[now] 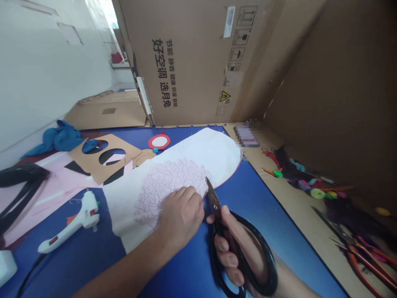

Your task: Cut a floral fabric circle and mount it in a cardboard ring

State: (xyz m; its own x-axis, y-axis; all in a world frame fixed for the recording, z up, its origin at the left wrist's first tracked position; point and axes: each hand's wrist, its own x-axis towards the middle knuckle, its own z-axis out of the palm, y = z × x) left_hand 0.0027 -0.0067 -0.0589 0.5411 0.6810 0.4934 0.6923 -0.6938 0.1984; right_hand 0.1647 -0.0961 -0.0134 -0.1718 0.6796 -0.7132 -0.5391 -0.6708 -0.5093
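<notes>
A white sheet, fabric or paper, lies on the blue mat with a rounded far end. Pale lilac petal shapes fill its middle in a large round flower. My left hand rests on the petals with fingers curled, closed on the sheet near its right edge; the fingertips are hidden. My right hand grips large black-handled scissors, thumb in one loop and fingers in the other. Their blades point away from me and look almost closed, with the tip over the sheet's edge by the petals.
At left are a white glue gun, a black curved object, pink sheets, brown card with round holes and blue cloth. Orange-handled scissors and colourful buttons lie right. Cardboard walls the back.
</notes>
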